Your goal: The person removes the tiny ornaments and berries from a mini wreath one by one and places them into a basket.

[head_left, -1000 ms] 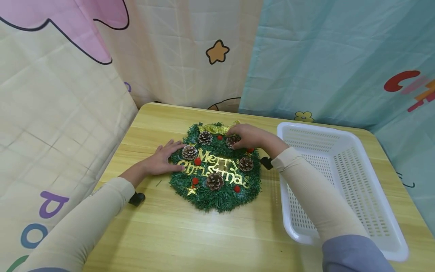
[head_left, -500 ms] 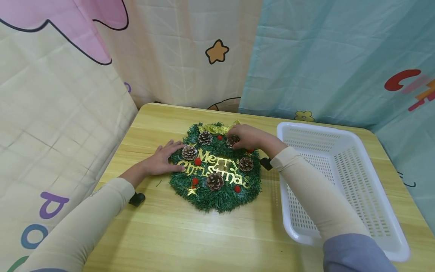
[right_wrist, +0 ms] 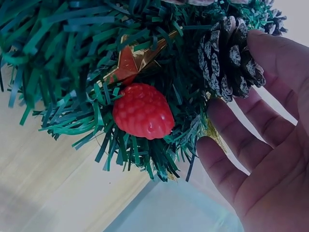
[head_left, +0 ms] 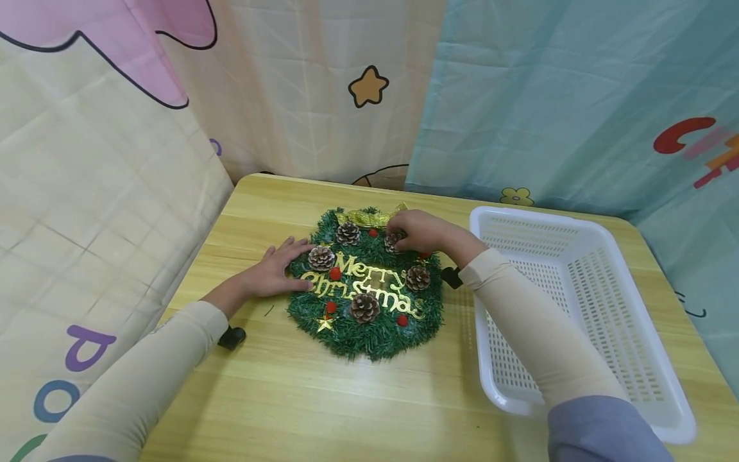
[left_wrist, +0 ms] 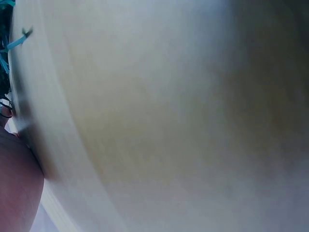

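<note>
A green tinsel Christmas wreath [head_left: 369, 343] lies flat on the table, carrying gold "Merry Christmas" lettering [head_left: 378, 287], several pinecones, red berries and a gold bow [head_left: 364, 219]. My left hand [head_left: 274, 271] rests on its left edge, fingers spread, one fingertip beside a pinecone [head_left: 321, 258]. At the upper right of the wreath my right hand [head_left: 424, 232] pinches another pinecone [right_wrist: 231, 60]. In the right wrist view the thumb presses that cone from one side and the fingers curl behind it, near a red berry [right_wrist: 144, 111] and a gold star [right_wrist: 128, 64].
A white perforated plastic basket [head_left: 491, 378] stands to the right on the wooden table [head_left: 323, 417], under my right forearm. Printed curtains [head_left: 312, 96] hang behind the table and along the left. The left wrist view shows mostly blurred tabletop [left_wrist: 145, 121].
</note>
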Tool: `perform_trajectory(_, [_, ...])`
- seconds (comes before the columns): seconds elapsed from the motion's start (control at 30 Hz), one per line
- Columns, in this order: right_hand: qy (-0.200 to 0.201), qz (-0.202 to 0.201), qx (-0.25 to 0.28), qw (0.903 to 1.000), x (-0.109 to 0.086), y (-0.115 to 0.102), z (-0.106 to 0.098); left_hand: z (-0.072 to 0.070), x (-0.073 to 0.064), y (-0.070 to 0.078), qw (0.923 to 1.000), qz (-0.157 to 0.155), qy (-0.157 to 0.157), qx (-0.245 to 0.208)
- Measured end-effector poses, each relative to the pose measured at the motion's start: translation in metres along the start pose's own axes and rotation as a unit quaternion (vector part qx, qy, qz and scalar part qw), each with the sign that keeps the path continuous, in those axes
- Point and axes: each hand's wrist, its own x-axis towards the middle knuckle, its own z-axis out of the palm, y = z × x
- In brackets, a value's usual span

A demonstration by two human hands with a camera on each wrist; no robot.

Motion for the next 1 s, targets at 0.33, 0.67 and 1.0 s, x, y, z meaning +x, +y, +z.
perform_trajectory(0.33, [0.016,-0.005,0.007,0.9998,-0.002,0.0,-0.003,0.0,0.001,-0.002,1.0,0.001,0.001,0.0])
perform_trajectory(0.67, [0.032,-0.003,0.025,0.9992,-0.007,-0.003,-0.011,0.0,0.0,0.0,1.0,-0.001,0.001,-0.003])
perform_trajectory(1.0, [0.049,-0.006,0.028,0.9984,-0.013,-0.01,-0.021,0.0,-0.001,0.001,1.0,-0.002,0.001,-0.002])
